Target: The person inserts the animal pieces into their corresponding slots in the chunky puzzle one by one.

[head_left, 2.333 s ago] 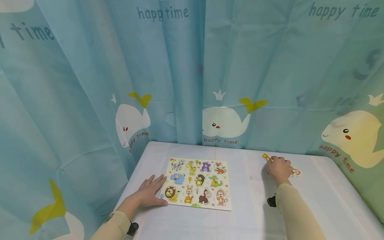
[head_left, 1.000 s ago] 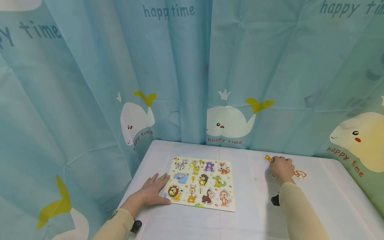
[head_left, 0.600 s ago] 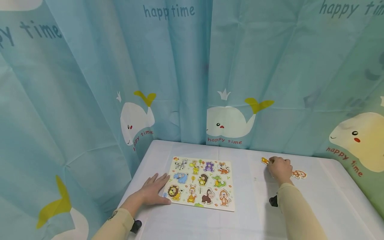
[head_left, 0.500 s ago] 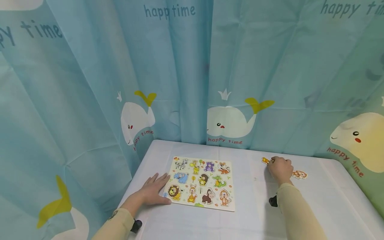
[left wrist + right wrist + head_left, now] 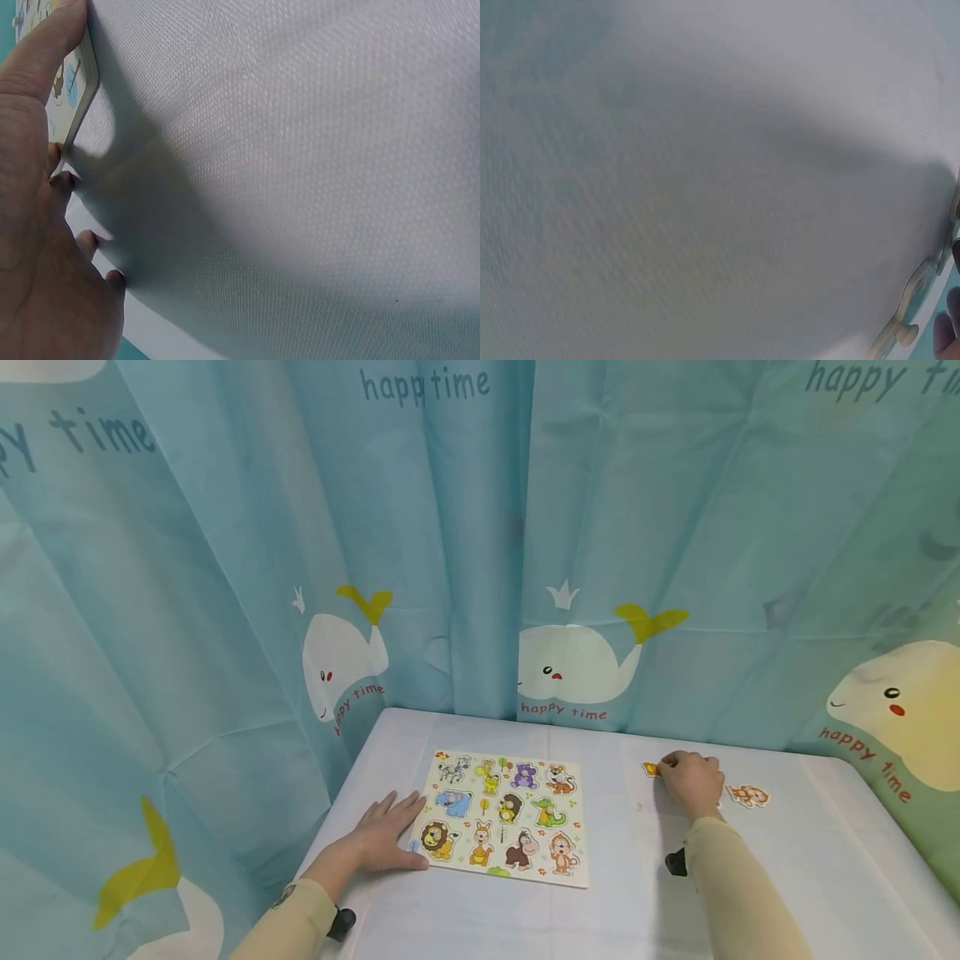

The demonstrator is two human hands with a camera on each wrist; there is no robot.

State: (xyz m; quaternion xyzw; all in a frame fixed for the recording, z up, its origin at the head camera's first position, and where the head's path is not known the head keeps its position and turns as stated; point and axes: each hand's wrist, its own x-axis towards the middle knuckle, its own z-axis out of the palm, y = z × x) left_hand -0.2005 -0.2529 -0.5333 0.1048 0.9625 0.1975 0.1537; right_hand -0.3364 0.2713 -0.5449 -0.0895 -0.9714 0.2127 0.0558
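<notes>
A wooden animal puzzle board [image 5: 577,860] lies on the table, with several animals showing on it. My left hand [image 5: 381,839] rests at its left edge, fingers spread and straight; the left wrist view shows the thumb [image 5: 45,56] over the board's corner. To the right of the board, my right hand [image 5: 692,783] pinches a small yellow-orange puzzle piece [image 5: 651,769], mostly hidden by the fingers. An orange-and-white animal piece [image 5: 748,795] lies just right of this hand. In the right wrist view only some fingertips [image 5: 945,330] show, near a piece with a wooden knob [image 5: 907,334].
The table [image 5: 622,893] has a white cloth. Blue curtains [image 5: 465,527] with whale prints hang behind and beside it. Part of another piece peeks out beneath the right hand.
My right hand has shifted left and slightly nearer with the yellow-orange piece, leaving more room beside the orange-and-white piece. The left hand and the board have stayed put.
</notes>
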